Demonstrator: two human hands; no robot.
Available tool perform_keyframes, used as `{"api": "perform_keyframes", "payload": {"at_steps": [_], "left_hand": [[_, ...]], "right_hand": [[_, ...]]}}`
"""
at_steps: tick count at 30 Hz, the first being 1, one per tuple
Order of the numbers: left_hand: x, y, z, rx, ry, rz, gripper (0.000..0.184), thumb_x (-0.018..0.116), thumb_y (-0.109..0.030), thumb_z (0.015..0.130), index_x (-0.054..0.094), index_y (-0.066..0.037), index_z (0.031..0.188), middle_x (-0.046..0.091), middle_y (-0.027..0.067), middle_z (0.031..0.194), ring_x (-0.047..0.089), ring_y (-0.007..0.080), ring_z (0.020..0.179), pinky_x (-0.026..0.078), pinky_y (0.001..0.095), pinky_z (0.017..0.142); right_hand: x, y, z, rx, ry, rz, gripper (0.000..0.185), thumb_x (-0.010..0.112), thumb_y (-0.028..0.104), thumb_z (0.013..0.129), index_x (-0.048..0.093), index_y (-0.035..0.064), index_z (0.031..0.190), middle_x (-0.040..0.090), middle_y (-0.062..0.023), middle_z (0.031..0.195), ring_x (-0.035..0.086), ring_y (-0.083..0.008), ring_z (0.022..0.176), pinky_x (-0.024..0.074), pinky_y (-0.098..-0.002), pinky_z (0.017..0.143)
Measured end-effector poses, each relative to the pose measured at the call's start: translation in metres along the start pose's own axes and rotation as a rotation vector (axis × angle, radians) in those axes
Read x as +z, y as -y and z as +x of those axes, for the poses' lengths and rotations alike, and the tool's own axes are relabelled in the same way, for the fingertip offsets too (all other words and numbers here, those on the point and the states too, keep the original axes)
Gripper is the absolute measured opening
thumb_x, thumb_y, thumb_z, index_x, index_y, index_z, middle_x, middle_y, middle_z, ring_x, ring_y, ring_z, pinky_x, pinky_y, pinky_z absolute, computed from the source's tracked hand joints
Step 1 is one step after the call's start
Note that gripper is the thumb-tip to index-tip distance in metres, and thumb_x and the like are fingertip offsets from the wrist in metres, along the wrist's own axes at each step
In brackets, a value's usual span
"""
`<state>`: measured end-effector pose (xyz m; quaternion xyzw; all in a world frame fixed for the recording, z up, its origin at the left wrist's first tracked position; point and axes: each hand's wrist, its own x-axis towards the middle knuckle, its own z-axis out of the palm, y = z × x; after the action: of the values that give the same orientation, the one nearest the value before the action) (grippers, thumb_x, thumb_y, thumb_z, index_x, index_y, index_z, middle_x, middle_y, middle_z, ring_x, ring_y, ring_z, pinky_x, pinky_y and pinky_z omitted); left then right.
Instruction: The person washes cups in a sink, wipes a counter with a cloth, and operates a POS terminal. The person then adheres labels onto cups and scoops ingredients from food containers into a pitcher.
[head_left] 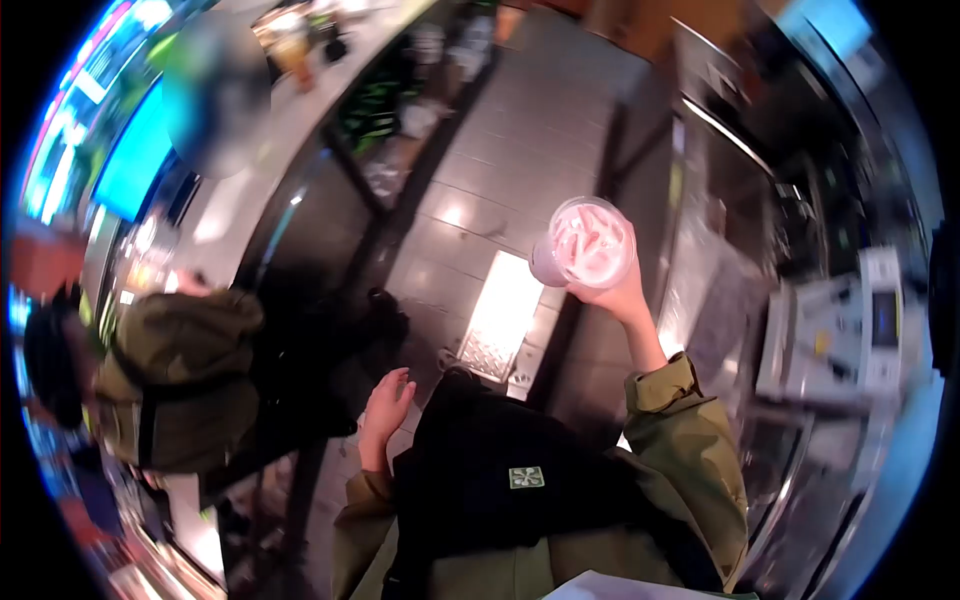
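A clear plastic cup of pink iced drink (588,245) is held out ahead of my body, over the floor. My right hand (618,296) is wrapped around its side, and pale ice pieces show through the open top. The cup leans a little, so its wall shows on the left. My left hand (387,410) hangs low beside my black apron (480,440), fingers loosely stretched and nothing in them. It is apart from the cup.
A co-worker in an olive jacket (185,370) stands at the left counter (255,165). Below that counter are shelves with green packages (375,108). A white machine with a small display (830,330) stands at right. Grey floor tiles (510,130) run between.
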<state>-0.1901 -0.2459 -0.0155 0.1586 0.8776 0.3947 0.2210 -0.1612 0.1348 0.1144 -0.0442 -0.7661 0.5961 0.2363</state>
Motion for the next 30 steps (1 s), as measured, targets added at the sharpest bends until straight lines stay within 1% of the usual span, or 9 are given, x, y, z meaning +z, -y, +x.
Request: {"api": "perform_keyframes", "payload": {"at_steps": [8, 12, 15, 18, 21, 24, 25, 28, 30], "left_hand": [[-0.07, 0.035, 0.021, -0.278, -0.455, -0.025, 0.03, 0.058, -0.02, 0.08, 0.055, -0.002, 0.103, 0.06, 0.0162, 0.1, 0.056, 0.0332, 0.094, 0.045, 0.0383, 0.079], [-0.062, 0.054, 0.037, -0.536, -0.69, -0.068, 0.03, 0.057, -0.021, 0.08, 0.055, -0.003, 0.104, 0.06, 0.0164, 0.1, 0.056, 0.0332, 0.095, 0.045, 0.0396, 0.079], [-0.044, 0.038, 0.051, -0.76, -0.793, -0.128, 0.032, 0.057, -0.022, 0.081, 0.054, -0.002, 0.106, 0.06, 0.0173, 0.101, 0.056, 0.0337, 0.094, 0.045, 0.0395, 0.079], [-0.021, 0.012, 0.077, -0.949, -0.869, -0.192, 0.033, 0.057, -0.022, 0.082, 0.053, -0.002, 0.107, 0.06, 0.0181, 0.1, 0.058, 0.0338, 0.092, 0.046, 0.0398, 0.078], [0.001, -0.028, 0.113, -1.087, -0.926, -0.354, 0.034, 0.057, -0.022, 0.082, 0.054, -0.001, 0.109, 0.061, 0.0183, 0.098, 0.059, 0.0328, 0.09, 0.047, 0.0393, 0.077], [0.019, -0.06, 0.137, -1.175, -0.992, -0.512, 0.034, 0.058, -0.021, 0.081, 0.055, 0.0, 0.109, 0.062, 0.0177, 0.097, 0.061, 0.03, 0.09, 0.047, 0.0363, 0.078], [0.023, -0.07, 0.142, -1.203, -1.015, -0.55, 0.034, 0.059, -0.02, 0.081, 0.055, 0.0, 0.108, 0.062, 0.0175, 0.096, 0.061, 0.0296, 0.09, 0.047, 0.0361, 0.077], [0.026, -0.095, 0.154, -1.307, -1.073, -0.584, 0.033, 0.059, -0.02, 0.081, 0.055, 0.0, 0.107, 0.062, 0.0169, 0.096, 0.061, 0.0279, 0.089, 0.048, 0.0353, 0.077], [0.025, -0.112, 0.161, -1.346, -1.138, -0.601, 0.032, 0.059, -0.02, 0.081, 0.055, 0.0, 0.106, 0.062, 0.0167, 0.095, 0.061, 0.028, 0.089, 0.048, 0.0352, 0.076]], "right_hand": [[0.19, -0.028, 0.209, -0.139, 0.493, 0.155, 0.089, 0.082, 0.015, 0.05, 0.034, 0.0044, 0.125, 0.044, -0.0081, 0.12, 0.042, -0.0194, 0.114, 0.0334, -0.0334, 0.098], [0.322, -0.064, 0.311, -0.219, 0.671, 0.21, 0.085, 0.081, 0.011, 0.052, 0.036, 0.0035, 0.123, 0.047, -0.0092, 0.118, 0.046, -0.0193, 0.109, 0.0367, -0.0333, 0.095], [0.406, -0.13, 0.371, -0.282, 0.769, 0.243, 0.082, 0.084, 0.016, 0.052, 0.037, 0.001, 0.117, 0.049, -0.0107, 0.111, 0.048, -0.0195, 0.104, 0.0399, -0.0321, 0.09], [0.479, -0.153, 0.41, -0.137, 0.948, 0.331, 0.078, 0.083, 0.016, 0.053, 0.039, 0.0021, 0.117, 0.051, -0.0101, 0.109, 0.051, -0.0191, 0.1, 0.0421, -0.0323, 0.088], [0.545, -0.183, 0.433, -0.126, 0.983, 0.366, 0.074, 0.082, 0.013, 0.055, 0.039, 0.0023, 0.115, 0.052, -0.0098, 0.106, 0.052, -0.0195, 0.098, 0.0436, -0.0321, 0.087], [0.593, -0.199, 0.444, -0.085, 1.046, 0.469, 0.078, 0.077, -0.002, 0.058, 0.031, -0.0001, 0.121, 0.049, -0.015, 0.107, 0.055, -0.0221, 0.093, 0.0508, -0.0313, 0.077], [0.594, -0.189, 0.443, 0.311, 1.097, 0.604, 0.082, 0.075, -0.007, 0.057, 0.028, 0.0013, 0.123, 0.048, -0.0156, 0.109, 0.055, -0.0228, 0.093, 0.0528, -0.0299, 0.074], [0.617, -0.181, 0.443, 0.02, 1.128, 0.493, 0.084, 0.075, -0.008, 0.057, 0.026, 0.0032, 0.125, 0.047, -0.0145, 0.11, 0.054, -0.0218, 0.096, 0.0517, -0.0309, 0.078], [0.631, -0.191, 0.439, -0.195, 1.071, 0.419, 0.081, 0.076, -0.002, 0.06, 0.029, 0.0039, 0.126, 0.046, -0.0125, 0.112, 0.052, -0.0207, 0.099, 0.0494, -0.029, 0.078]]}}
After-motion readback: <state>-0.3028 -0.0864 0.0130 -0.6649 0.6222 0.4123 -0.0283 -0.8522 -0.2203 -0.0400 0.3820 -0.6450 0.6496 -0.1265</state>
